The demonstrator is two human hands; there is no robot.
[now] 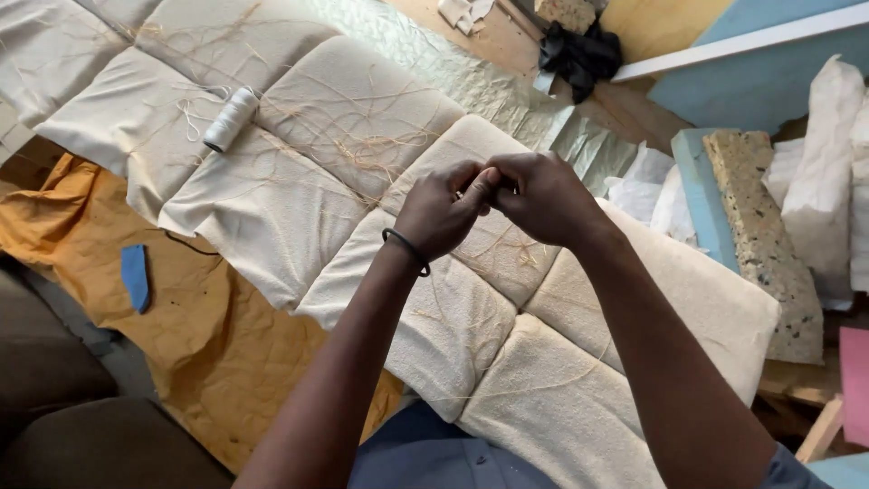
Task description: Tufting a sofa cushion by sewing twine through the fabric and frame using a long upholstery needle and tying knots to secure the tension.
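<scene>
Your grip is pinched closed on both sides: your left hand and right hand meet fingertip to fingertip above the cream tufted cushion, nipping something too fine to make out, most likely a strand of the pale twine that trails loose across the panels.

From the head view, the cushion lies across your lap and runs up to the left, its seams strewn with stray fibres. A spool of white thread rests on a far panel, well apart from your hands. A foam block leans at the right, and tan cloth spreads beneath the cushion.

I judge the risk here is tangling: so many loose strands lie under your hands that a pull could catch a neighbour and knot. The spool, lying on a sloped panel, could also roll off.
</scene>
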